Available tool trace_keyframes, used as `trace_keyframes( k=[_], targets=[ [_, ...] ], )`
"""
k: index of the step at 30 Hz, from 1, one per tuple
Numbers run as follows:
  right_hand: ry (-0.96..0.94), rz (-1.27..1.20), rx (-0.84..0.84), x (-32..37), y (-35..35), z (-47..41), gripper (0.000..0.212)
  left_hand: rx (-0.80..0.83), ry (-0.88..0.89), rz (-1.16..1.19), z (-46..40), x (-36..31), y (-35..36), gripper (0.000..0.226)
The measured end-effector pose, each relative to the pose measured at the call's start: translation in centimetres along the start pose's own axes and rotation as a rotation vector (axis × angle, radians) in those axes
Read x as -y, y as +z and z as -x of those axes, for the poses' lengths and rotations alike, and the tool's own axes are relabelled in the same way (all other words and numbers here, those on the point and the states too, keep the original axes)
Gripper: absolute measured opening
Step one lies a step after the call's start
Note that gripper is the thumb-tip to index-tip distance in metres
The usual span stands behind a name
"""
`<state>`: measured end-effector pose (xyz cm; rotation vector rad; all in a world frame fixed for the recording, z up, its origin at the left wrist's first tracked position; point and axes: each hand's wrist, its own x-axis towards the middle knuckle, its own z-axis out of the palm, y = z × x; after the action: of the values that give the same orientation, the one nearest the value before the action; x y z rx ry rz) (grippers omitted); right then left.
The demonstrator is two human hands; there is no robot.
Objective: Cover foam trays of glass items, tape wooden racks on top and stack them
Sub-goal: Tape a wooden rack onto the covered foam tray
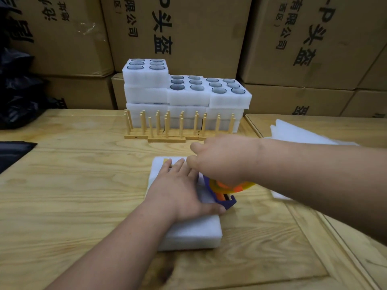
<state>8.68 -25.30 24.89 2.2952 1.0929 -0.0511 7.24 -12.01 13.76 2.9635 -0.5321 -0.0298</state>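
Cardboard cartons (188, 28) wall off the wooden table (62, 185). My left hand (178, 191) presses flat on the covered foam tray (188, 231) and its wooden rack (166, 160). My right hand (222, 162) grips the tape dispenser (222, 195) just beside it, above the tray's right side, so I judge the tape runs along the tray's long axis toward me.

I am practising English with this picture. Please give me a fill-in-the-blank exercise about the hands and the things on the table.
1. The left hand lies flat on the white ____ tray.
2. The right hand grips a purple and orange tape ____.
3. The wooden racks stand in front of the stacked trays holding ____ items.

Missing words: foam; dispenser; glass
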Motion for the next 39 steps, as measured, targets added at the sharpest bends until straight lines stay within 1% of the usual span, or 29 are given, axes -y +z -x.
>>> trace_keyframes(
  k=[3,6,8,11,13,14,17,19,21,23,24,25,27,29,30,32,35,36,39],
  targets=[
    [0.034,-0.036,0.001,-0.5,1.2,0.8,0.042,-0.002,-0.003,-0.02,-0.1,0.2,0.4,0.137],
    [0.026,0.044,0.004,0.1,2.3,0.9,0.045,-0.009,-0.009,-0.026,-0.1,0.4,0.5,0.137],
    [0.03,0.063,-0.008,0.5,2.4,0.4,0.043,-0.01,-0.009,-0.019,-0.1,0.4,0.6,0.137],
    [0.081,0.007,-0.019,0.0,2.5,0.2,0.04,-0.014,-0.014,-0.033,-0.1,0.5,0.6,0.14],
    [0.154,-0.072,-0.02,-1.5,3.1,1.4,0.032,0.001,-0.027,-0.045,0.0,0.5,0.7,0.143],
    [0.218,-0.143,-0.008,-2.4,3.7,2.5,0.032,0.008,-0.032,-0.046,0.0,0.5,0.7,0.142],
    [0.453,-0.423,-0.001,-4.3,6.2,6.5,0.041,0.032,-0.026,-0.05,0.1,0.4,0.6,0.132],
    [0.625,-0.623,-0.089,-3.9,8.1,9.4,0.05,0.056,0.004,-0.05,0.2,0.3,0.4,0.121],
    [0.839,-0.855,-0.257,-2.4,10.6,11.9,0.052,0.082,0.056,-0.059,0.1,0.2,0.1,0.105],
    [1.08,-1.118,-0.408,-0.3,13.3,13.8,0.044,0.124,0.102,-0.089,0.1,0.1,-0.4,0.088],
    [1.172,-1.264,-0.458,0.5,14.4,14.5,0.035,0.146,0.115,-0.103,0.0,0.0,-0.6,0.082],
    [1.237,-1.388,-0.491,1.3,15.4,15.1,0.027,0.162,0.123,-0.111,-0.2,-0.1,-0.9,0.077],
    [1.34,-1.522,-0.499,2.5,16.9,16.4,0.016,0.166,0.157,-0.128,-0.3,-0.8,-1.3,0.071],
    [1.387,-1.549,-0.476,3.7,17.8,17.5,0.012,0.136,0.226,-0.167,-0.3,-1.9,-1.5,0.063],
    [1.395,-1.549,-0.456,4.1,17.9,17.8,0.014,0.134,0.256,-0.184,-0.3,-2.5,-1.6,0.06],
    [1.414,-1.545,-0.412,4.8,17.8,18.6,0.024,0.184,0.284,-0.224,-0.2,-3.8,-1.5,0.055],
    [1.468,-1.52,-0.414,5.3,18.1,19.6,0.027,0.295,0.25,-0.296,0.0,-5.1,-1.0,0.053],
    [1.481,-1.511,-0.429,5.5,18.4,19.7,0.024,0.318,0.234,-0.32,-0.1,-5.4,-0.9,0.054],
    [1.526,-1.51,-0.431,5.9,19.3,20.1,0.01,0.366,0.206,-0.389,-0.3,-6.1,-0.9,0.058]
  ],
)
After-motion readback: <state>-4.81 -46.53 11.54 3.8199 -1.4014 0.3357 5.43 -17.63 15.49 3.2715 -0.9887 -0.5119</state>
